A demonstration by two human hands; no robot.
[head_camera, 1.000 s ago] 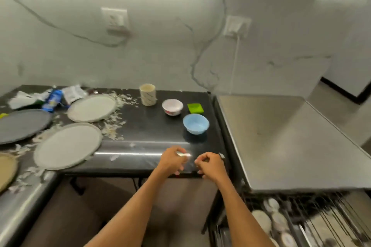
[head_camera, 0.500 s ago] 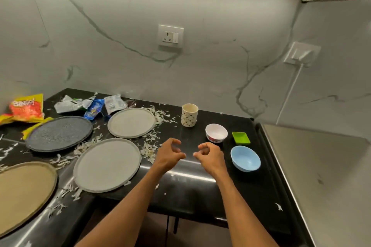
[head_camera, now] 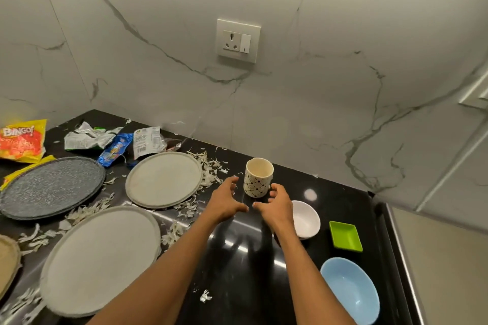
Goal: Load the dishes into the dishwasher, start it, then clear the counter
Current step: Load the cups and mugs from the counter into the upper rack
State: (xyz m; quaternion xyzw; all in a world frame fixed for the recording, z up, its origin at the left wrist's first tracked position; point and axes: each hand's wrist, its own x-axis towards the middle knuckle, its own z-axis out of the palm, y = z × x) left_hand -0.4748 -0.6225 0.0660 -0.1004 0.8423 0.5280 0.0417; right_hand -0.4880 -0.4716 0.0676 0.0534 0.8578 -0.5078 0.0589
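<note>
From the head camera, I had both hands out over the black surface (head_camera: 245, 280). My left hand (head_camera: 224, 203) was spread and loosely curved, holding nothing. My right hand (head_camera: 277, 206) was the same, with empty fingers. The patterned cup (head_camera: 258, 177) stood upright between the two sets of fingertips, just ahead of them. The left fingers were a little apart from its side. The right ones were so near its base that I could not tell whether they touched.

Just to the right of my right hand sat the small white bowl (head_camera: 307, 219), partly behind my wrist. Further right was the green dish (head_camera: 345, 236), and the blue bowl (head_camera: 351, 290) lay beside my right forearm, nearer to me.

Left of my left hand lay a grey plate (head_camera: 163, 179), ringed by white shreds (head_camera: 208, 169). A larger grey plate (head_camera: 101, 258) lay beside my left forearm. Well beyond those to the left were the dark plate (head_camera: 52, 187), crumpled wrappers (head_camera: 89, 137) and an orange snack packet (head_camera: 22, 142).
</note>
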